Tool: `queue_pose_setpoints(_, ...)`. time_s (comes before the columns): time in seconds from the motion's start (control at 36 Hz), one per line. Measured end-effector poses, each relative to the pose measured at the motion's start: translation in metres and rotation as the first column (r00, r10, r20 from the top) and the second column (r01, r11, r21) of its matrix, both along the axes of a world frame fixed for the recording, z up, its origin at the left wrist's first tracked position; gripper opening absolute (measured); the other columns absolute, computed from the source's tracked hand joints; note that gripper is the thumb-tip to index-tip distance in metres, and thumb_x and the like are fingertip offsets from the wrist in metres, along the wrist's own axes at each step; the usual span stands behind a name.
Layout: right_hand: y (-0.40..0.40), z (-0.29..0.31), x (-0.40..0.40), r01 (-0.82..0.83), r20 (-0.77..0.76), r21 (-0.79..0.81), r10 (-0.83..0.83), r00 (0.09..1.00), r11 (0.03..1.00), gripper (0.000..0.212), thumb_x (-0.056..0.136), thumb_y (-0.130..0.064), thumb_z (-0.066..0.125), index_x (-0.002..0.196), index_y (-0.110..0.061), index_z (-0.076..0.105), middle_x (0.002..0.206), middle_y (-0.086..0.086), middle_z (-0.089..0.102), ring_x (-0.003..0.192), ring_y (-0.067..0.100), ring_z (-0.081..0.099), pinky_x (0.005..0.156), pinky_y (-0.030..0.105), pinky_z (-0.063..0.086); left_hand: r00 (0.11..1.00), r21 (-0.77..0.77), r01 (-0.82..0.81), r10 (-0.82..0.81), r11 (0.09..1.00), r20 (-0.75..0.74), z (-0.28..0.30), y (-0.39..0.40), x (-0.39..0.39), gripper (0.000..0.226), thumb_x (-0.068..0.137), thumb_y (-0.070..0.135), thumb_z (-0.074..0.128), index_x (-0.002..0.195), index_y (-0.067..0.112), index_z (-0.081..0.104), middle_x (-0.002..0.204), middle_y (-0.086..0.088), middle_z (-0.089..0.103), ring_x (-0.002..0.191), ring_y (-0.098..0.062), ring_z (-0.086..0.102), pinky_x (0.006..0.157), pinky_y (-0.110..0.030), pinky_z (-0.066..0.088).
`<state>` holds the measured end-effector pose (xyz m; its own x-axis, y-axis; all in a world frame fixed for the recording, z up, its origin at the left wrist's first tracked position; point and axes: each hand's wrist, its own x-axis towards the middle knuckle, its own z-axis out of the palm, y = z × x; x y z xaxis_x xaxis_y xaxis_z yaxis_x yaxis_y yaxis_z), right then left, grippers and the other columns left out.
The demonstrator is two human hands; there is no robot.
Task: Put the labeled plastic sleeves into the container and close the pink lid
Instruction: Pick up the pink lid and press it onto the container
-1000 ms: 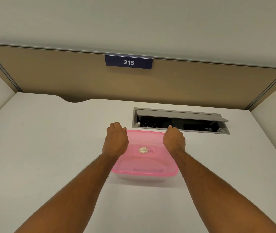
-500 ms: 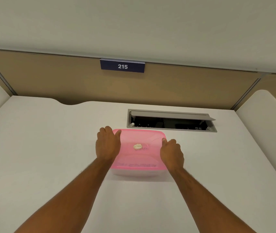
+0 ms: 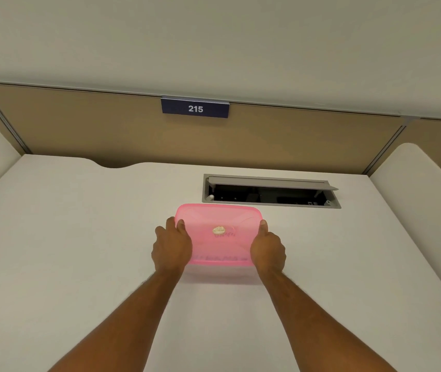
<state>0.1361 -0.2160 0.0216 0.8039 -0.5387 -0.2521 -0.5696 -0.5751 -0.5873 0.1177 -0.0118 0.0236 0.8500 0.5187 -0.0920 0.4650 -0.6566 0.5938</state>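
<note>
Lid on, both hands at the box

We see the lid [image 3: 219,234] seated on the container [image 3: 220,273], mid counter [image 3: 66,237]; left hand [image 3: 172,249] and right hand [image 3: 267,249] grip its sides, thumbs on top, fingers curled round the edges

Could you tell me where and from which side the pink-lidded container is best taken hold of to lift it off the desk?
Take the container by its two short ends, coming in from left and right, thumbs on the pink lid. It lies wide across the desk, so the ends are what two hands can flank, as the left hand and right hand show.
</note>
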Motion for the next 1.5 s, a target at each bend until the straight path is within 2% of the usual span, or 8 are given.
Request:
queue_pose_setpoints(0.17,-0.002,-0.006,-0.001,-0.009,0.055,-0.006,0.009,0.998,1.0,0.076,0.101,-0.06,0.012,0.086,-0.009,0.066,0.093,0.014,0.072,0.089,0.032,0.069,0.085,0.047,0.058,1.0,-0.01,0.01,-0.01,1.0,0.015,0.002,0.0,-0.001,0.046,0.105,0.042,0.023,0.135,0.018,0.048,0.111,-0.014,0.052,0.098,-0.04,0.06,0.084,-0.047,0.049)
queue_pose_setpoints(0.75,-0.005,-0.011,-0.001,-0.026,0.102,-0.032,0.029,0.994,0.999,0.069,0.102,-0.057,0.012,0.076,-0.012,0.058,0.09,0.015,0.072,0.088,0.032,0.069,0.082,0.043,0.056,0.998,0.004,0.03,-0.03,1.0,0.051,0.0,0.001,0.0,0.045,0.106,0.036,0.02,0.125,0.014,0.053,0.105,-0.013,0.054,0.093,-0.036,0.061,0.083,-0.045,0.049)
queue_pose_setpoints(0.94,-0.004,-0.011,0.0,-0.032,0.074,-0.05,0.035,0.997,0.998,0.071,0.104,-0.053,0.013,0.083,-0.009,0.065,0.092,0.014,0.073,0.088,0.03,0.069,0.083,0.041,0.056,0.999,0.043,0.021,-0.023,0.999,0.033,-0.001,0.001,0.001,0.044,0.105,0.037,0.02,0.124,0.016,0.054,0.104,-0.01,0.054,0.092,-0.036,0.063,0.08,-0.044,0.049)
queue_pose_setpoints(1.14,-0.003,-0.007,-0.002,-0.103,0.065,-0.166,0.115,0.991,0.981,0.066,0.104,-0.053,0.017,0.105,-0.009,0.066,0.101,0.01,0.071,0.093,0.028,0.068,0.079,0.038,0.053,1.0,0.092,0.023,-0.025,0.995,0.012,-0.003,0.0,0.002,0.042,0.105,0.037,0.023,0.123,0.014,0.052,0.109,-0.01,0.053,0.09,-0.036,0.064,0.073,-0.04,0.045)
queue_pose_setpoints(1.22,0.0,-0.003,-0.003,-0.159,0.104,-0.303,0.199,0.974,0.94,0.051,0.104,-0.049,0.028,0.12,-0.01,0.057,0.113,0.009,0.061,0.1,0.026,0.064,0.076,0.035,0.052,0.998,0.131,0.05,-0.056,0.99,0.04,-0.001,-0.002,0.002,0.039,0.103,0.036,0.03,0.124,0.011,0.051,0.113,-0.011,0.051,0.095,-0.033,0.061,0.07,-0.04,0.044)
queue_pose_setpoints(1.33,0.003,0.002,-0.005,-0.286,0.119,-0.543,0.41,0.904,0.789,0.048,0.102,-0.043,0.041,0.139,-0.014,0.049,0.133,0.01,0.055,0.119,0.025,0.055,0.093,0.038,0.051,0.981,0.295,0.161,-0.186,0.942,0.059,0.001,-0.001,0.003,0.048,0.101,0.036,0.039,0.14,0.009,0.042,0.134,-0.013,0.051,0.117,-0.03,0.054,0.09,-0.044,0.051)
queue_pose_setpoints(1.42,0.008,0.004,-0.006,-0.416,0.089,-0.59,0.568,0.818,0.692,0.049,0.103,-0.038,0.041,0.146,-0.014,0.044,0.15,0.009,0.046,0.138,0.027,0.043,0.111,0.04,0.039,0.935,0.376,0.299,-0.347,0.877,0.067,0.001,0.0,0.003,0.051,0.102,0.034,0.037,0.146,0.008,0.038,0.148,-0.014,0.044,0.134,-0.031,0.044,0.107,-0.046,0.04)
queue_pose_setpoints(1.5,0.016,0.003,-0.009,-0.535,0.033,-0.564,0.665,0.747,0.629,0.053,0.105,-0.04,0.035,0.153,-0.015,0.035,0.161,0.008,0.031,0.149,0.026,0.027,0.12,0.04,0.024,0.871,0.421,0.436,-0.491,0.795,0.026,0.0,-0.003,0.001,0.055,0.104,0.035,0.03,0.151,0.007,0.032,0.158,-0.014,0.031,0.147,-0.031,0.027,0.118,-0.045,0.025)
